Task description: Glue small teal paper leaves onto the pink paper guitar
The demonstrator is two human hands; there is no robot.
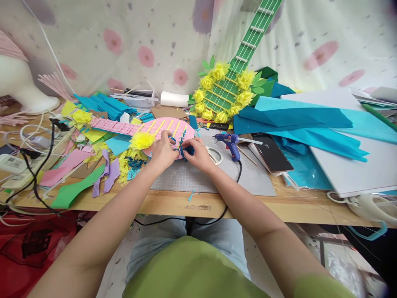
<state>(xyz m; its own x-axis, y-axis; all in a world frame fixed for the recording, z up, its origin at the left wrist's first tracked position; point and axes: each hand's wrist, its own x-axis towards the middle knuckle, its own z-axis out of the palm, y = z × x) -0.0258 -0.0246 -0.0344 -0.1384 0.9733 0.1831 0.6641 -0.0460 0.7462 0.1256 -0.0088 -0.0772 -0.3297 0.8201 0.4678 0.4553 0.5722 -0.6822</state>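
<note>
Green shirt (194, 271) and pale jeans (149, 244) sit closest, below the front edge of the wooden table (288, 207), and both bare forearms reach over that edge, converging at the pink paper guitar (167, 124). It lies near the table's middle, its neck pointing to the left end. The left hand (163, 152) bends palm-down over the guitar's body, fingers slightly spread; whether its thumb grips anything, I cannot tell. Just beside it, the right hand (196, 154) curls thumb and fingers together on a dark blue piece (187, 152), whose shape is mostly hidden. A yellow flower (142, 141) is close to the left wrist; white-handled scissors (215, 155) lie by the right, blades out of sight. Rightward, a glue gun (231, 145) rests on the grey mat (248, 182), its cord crossing the front edge, with a phone (273, 153) beyond. Paper scraps (76, 188) crowd the left. Behind leans a green guitar (228, 89), its top cut off.
</note>
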